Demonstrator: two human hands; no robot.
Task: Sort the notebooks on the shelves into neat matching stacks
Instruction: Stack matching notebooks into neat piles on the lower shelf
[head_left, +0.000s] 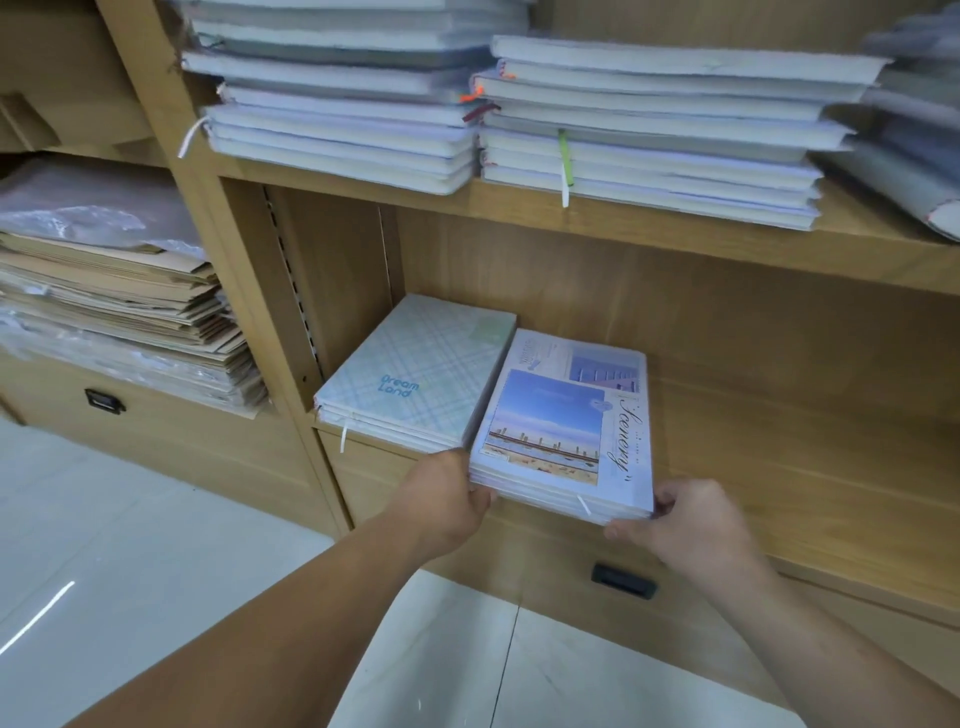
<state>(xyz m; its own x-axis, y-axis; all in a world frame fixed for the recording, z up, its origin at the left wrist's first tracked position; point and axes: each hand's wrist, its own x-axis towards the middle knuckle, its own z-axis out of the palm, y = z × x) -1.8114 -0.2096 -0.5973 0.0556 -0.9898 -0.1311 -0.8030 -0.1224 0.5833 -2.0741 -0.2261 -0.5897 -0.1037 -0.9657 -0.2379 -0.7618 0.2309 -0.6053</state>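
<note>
A small stack of "Scenery" notebooks (563, 421) with a blue seaside photo on the cover lies on the lower shelf (779, 457), its near end jutting past the shelf's front edge. My left hand (447, 499) grips its near left corner and my right hand (685, 519) grips its near right corner. Touching its left side is a stack of pale plaid "Dream Land" notebooks (415, 374). On the upper shelf (623, 218) stand two tall stacks of white-edged notebooks, a left stack (337, 104) and a right stack (654, 135).
To the left, another shelf bay holds a pile of brown envelopes and plastic-wrapped sheets (119, 312). Drawers with black handles (623, 579) sit below the shelves. More blurred notebooks (914, 130) lie at the upper right. White tiled floor (130, 545) lies below.
</note>
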